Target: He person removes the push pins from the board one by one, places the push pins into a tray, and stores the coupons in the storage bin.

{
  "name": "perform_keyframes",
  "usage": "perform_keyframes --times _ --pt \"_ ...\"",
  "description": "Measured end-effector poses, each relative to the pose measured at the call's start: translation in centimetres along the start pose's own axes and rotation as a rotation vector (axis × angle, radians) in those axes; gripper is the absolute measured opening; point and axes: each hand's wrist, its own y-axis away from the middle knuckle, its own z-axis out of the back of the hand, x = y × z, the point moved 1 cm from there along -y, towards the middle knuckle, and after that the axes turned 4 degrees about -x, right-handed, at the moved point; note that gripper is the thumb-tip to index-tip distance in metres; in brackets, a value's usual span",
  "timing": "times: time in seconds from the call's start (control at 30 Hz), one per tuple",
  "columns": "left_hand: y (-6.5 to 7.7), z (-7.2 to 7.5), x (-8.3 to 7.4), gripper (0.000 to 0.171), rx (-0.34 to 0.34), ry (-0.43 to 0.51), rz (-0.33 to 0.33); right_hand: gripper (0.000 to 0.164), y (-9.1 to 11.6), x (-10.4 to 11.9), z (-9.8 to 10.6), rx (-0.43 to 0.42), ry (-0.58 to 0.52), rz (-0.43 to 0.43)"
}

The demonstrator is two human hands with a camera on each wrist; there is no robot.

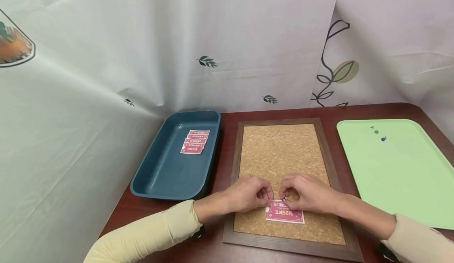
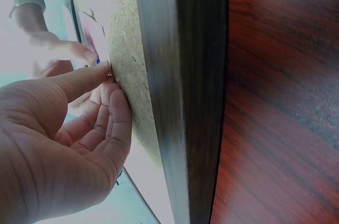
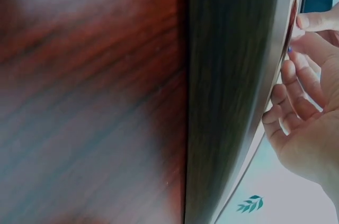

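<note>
A red-and-white paper coupon (image 1: pixel 285 215) lies on the lower part of a wood-framed cork board (image 1: pixel 276 156). My left hand (image 1: pixel 246 194) holds the coupon by its upper left corner, thumb and fingertips at the paper's edge. From the other side, my right hand (image 1: pixel 310 193) pinches a small blue push pin (image 1: pixel 283 200) at the coupon's top edge. In the left wrist view the blue pin (image 2: pixel 98 62) shows close beside the left thumb tip. The right fingers partly cover the coupon's upper right corner.
Left of the board is a dark blue basin (image 1: pixel 164 180) with several overlapping coupons (image 1: pixel 193 148). On the right lies a light green tray (image 1: pixel 400 168) with a green pin (image 1: pixel 376 131) and a blue pin (image 1: pixel 383 139). A clear pin (image 1: pixel 278 133) shows near the board's top.
</note>
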Motion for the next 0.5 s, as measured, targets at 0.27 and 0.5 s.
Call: perform_keyframes --times 0.27,0.5 --pt "-0.05 -0.03 0.05 0.014 0.0 -0.001 0.002 0.024 -0.11 -0.1 0.2 0.019 -0.008 0.005" --pt "0.0 -0.12 0.03 0.014 0.0 -0.001 0.01 0.023 -0.03 -0.1 -0.16 -0.018 0.042 0.066"
